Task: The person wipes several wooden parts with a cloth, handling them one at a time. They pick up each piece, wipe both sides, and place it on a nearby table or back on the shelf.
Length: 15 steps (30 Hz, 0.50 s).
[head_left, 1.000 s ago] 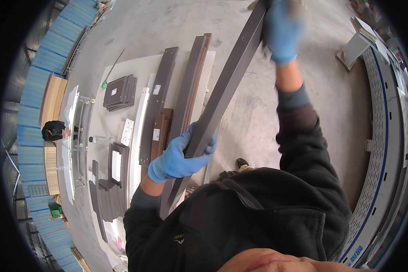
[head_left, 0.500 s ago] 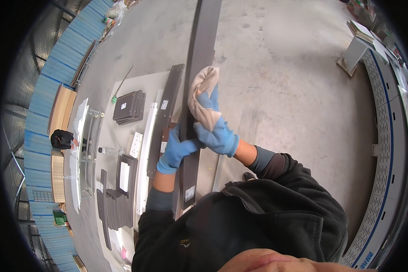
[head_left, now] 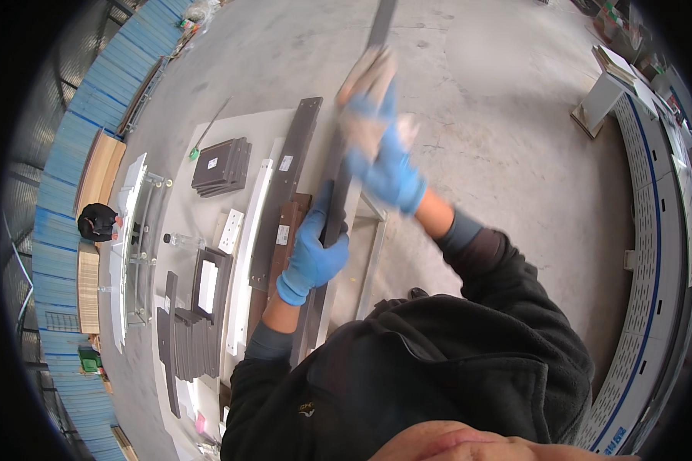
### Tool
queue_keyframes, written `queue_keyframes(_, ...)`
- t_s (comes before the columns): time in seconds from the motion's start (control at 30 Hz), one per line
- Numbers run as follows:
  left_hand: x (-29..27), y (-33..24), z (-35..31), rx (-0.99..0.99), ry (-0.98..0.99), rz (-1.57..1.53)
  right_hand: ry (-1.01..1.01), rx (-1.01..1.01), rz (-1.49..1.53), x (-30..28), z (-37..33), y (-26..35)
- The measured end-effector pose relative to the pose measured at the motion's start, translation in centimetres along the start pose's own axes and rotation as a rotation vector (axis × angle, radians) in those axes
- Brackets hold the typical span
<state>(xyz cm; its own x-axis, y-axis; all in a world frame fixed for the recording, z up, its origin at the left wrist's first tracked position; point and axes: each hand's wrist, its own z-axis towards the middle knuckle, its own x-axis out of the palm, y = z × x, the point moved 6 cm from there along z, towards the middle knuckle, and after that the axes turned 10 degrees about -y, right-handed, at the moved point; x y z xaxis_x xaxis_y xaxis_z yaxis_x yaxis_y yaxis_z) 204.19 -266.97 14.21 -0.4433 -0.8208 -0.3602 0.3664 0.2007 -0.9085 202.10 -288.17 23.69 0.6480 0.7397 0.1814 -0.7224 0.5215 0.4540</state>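
Observation:
A long, narrow dark grey board (head_left: 337,170) stretches away from me, raised at a slant. My left hand (head_left: 315,257), in a blue glove, is wrapped round its nearer part. Farther along, my right hand (head_left: 392,173), also gloved in blue, has a beige cloth (head_left: 367,73) bunched against the board. Motion smears that hand and the cloth, and the cloth covers some of the board. Just left of the left hand lie a labelled brown board (head_left: 286,234) and a longer dark plank (head_left: 298,142).
On the pale worktable (head_left: 267,127) are a stack of dark panels (head_left: 221,165), a white power strip (head_left: 231,232), a clear bottle (head_left: 184,240), a white strip (head_left: 251,250) and more dark pieces (head_left: 192,346). A perforated grey conveyor-like unit (head_left: 650,230) curves along the right.
My right hand and the cloth have moved farther out along the board. The board has tilted, its far end shifting right and lower. My left hand has shifted slightly right, still gripping.

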Motion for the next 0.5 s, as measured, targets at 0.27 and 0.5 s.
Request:
queue_keyframes(0.27, -2.1, -2.2, 1.2, 0.277, -0.098, 0.052, 0.131, 0.39, 0.33, 5.7, -9.5, 3.6)
queue_keyframes(0.5, -1.5, -5.0, 0.6, 0.43, -0.027, 0.409, -0.302, 0.403, 0.278, 4.5, -7.5, 1.2)
